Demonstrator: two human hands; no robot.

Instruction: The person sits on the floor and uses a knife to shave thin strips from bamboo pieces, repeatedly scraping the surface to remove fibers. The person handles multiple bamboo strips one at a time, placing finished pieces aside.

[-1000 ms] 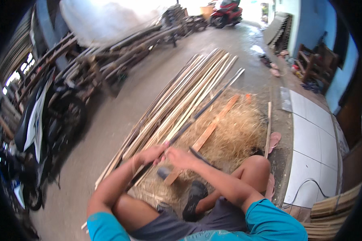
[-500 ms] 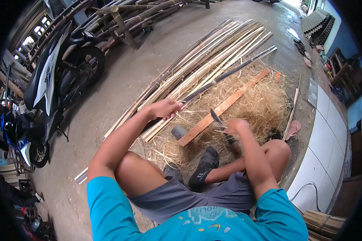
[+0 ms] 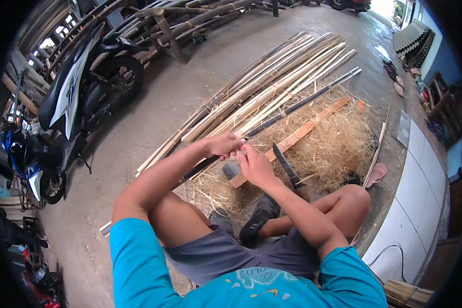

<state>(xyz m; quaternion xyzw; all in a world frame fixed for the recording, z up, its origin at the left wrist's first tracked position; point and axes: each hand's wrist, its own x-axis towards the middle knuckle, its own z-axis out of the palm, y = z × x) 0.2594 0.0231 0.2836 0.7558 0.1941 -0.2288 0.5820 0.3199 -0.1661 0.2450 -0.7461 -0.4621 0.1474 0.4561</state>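
Observation:
My left hand (image 3: pixel 225 145) and my right hand (image 3: pixel 256 165) meet at the fingertips over a long dark pole (image 3: pixel 303 102). Both are closed in a pinch; what lies between the fingers is too small to make out. The pole runs behind them, and whether either hand grips it I cannot tell. A knife with a dark blade (image 3: pixel 286 165) lies beside my right forearm, apart from both hands. Under the hands, a flat wooden board (image 3: pixel 313 123) rests with its near end by a short grey cylinder (image 3: pixel 231 169). Curly pale shavings (image 3: pixel 333 149) surround the board.
Long split strips (image 3: pixel 272 87) lie in a bundle beyond the pole. A motorbike (image 3: pixel 82 87) stands at left, bamboo poles (image 3: pixel 205 18) are stacked behind. White tiles (image 3: pixel 400 205) edge the right side, with a pink sandal (image 3: pixel 377 174) nearby.
My right hand has let go of the knife and moved left and up to my left hand. The knife now lies down. My left hand has shifted slightly right in the picture.

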